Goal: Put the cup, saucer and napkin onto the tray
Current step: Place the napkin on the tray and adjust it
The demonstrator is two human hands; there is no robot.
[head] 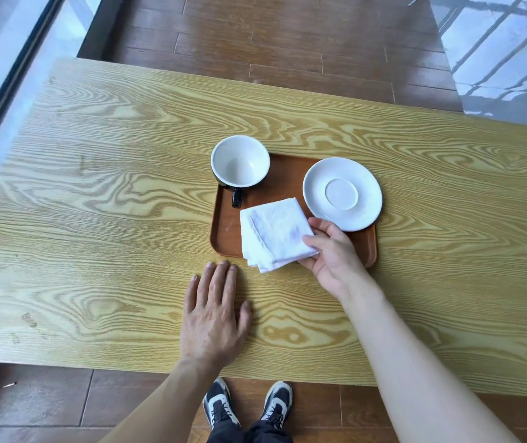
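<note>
- Table [128, 203]: bears the tray near its middle, within reach of both hands.
- Tray [224, 231]: brown; carries all three items.
- Saucer [342, 193]: sits on the right side, its rim reaching past the tray edge.
- Napkin [271, 235]: folded, on the near side; one corner overhangs the near rim.
- Cup [239, 161]: upright at the far-left corner, handle towards the person.
- Right hand [332, 254]: pinches the napkin's right edge, probably to position it.
- Left hand [214, 314]: flat, fingers spread, empty; likely bracing.
</note>
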